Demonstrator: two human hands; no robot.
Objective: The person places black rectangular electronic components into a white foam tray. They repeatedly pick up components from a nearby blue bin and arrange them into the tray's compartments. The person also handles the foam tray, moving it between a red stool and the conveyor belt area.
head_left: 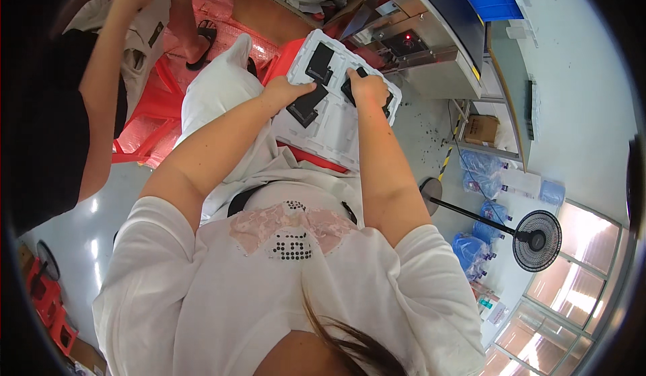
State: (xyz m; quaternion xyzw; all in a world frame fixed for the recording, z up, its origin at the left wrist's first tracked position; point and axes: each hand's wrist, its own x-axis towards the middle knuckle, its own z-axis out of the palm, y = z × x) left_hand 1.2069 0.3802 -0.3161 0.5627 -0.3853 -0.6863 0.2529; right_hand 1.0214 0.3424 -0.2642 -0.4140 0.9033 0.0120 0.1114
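Note:
A white moulded tray (pixel 330 128) rests on something red in front of my lap. My left hand (pixel 286 94) is at its left side, thumb over the edge of a flat black part (pixel 307 107) with a notched end. Another such black part (pixel 319 64) lies in the tray just beyond. My right hand (pixel 370 89) is closed over a dark part (pixel 348 91) on the tray's right side, its fingers curled and partly hiding it. More black shows beside the right fingers; whether it is the same piece I cannot tell.
Another person's arm (pixel 101 87) is close on my left, by a red stool (pixel 151 117). A cardboard box (pixel 262 16) with plastic bags stands beyond the tray. Metal equipment (pixel 437 73) is at the right, with a black fan (pixel 536 240) and wrapped water bottles (pixel 481 174) behind.

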